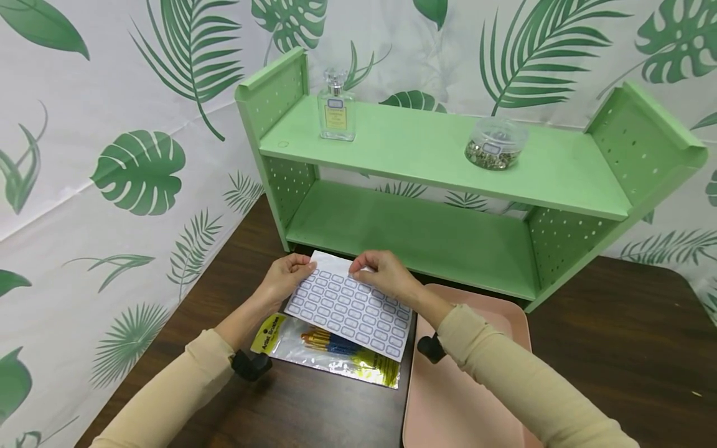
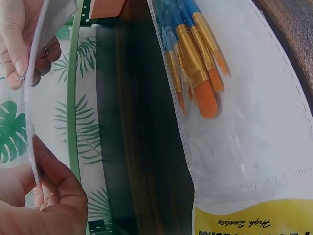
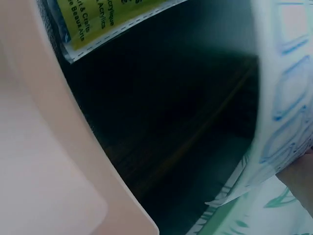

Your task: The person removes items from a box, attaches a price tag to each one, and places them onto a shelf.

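A white sheet of blue-bordered labels (image 1: 353,305) is held tilted above the table. At its upper left corner my left hand (image 1: 288,277) pinches it between thumb and fingers. My right hand (image 1: 389,274) has thumb and forefinger pinched together at the sheet's top row of labels; whether a single label is between them cannot be told. Seen edge-on in the left wrist view, the sheet runs between the left hand (image 2: 49,191) and the right hand (image 2: 22,44). Beneath it lies a clear packet of artist brushes (image 1: 330,345), partly covered.
A pink tray (image 1: 465,398) lies under my right forearm. Behind stands a green two-tier shelf (image 1: 409,137). On its top tier are a labelled perfume bottle (image 1: 337,112) and a labelled clear jar (image 1: 495,146) of small metallic pieces. A leaf-patterned backdrop (image 1: 140,171) surrounds the dark wooden table.
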Demonstrator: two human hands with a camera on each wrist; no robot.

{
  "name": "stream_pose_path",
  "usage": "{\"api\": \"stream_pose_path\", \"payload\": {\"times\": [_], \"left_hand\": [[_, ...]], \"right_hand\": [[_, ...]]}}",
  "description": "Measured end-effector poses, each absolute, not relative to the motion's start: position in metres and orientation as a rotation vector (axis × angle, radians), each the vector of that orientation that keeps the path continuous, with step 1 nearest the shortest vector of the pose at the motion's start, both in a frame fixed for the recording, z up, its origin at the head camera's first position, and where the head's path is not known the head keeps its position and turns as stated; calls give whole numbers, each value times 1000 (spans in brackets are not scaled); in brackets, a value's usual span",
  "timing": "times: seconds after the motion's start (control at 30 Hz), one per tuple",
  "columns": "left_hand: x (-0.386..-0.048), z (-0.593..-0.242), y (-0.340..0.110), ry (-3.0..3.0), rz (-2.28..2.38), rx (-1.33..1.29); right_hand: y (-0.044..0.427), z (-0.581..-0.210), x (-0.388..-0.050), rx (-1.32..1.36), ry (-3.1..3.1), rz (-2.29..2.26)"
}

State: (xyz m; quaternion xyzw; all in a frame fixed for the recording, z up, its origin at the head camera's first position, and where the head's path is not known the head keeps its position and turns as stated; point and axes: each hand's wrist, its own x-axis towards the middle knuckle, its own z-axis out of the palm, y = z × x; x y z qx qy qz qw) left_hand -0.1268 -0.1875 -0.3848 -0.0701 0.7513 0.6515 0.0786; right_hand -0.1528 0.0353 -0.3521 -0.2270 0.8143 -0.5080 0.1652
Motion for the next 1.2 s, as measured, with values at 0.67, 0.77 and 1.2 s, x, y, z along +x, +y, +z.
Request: {"api": "stream_pose_path", "payload": {"times": [0.67, 0.77, 1.2], "left_hand": [[-144, -406, -230, 2400, 1843, -431], [-148, -409, -234, 2467, 1784, -463], [-159, -422, -237, 2697, 1555, -455]], "right_hand": [[56, -335, -136, -289, 2143, -1638], [61, -336, -129, -284, 2105, -1652], [82, -343, -114, -272, 2048, -1626]]}}
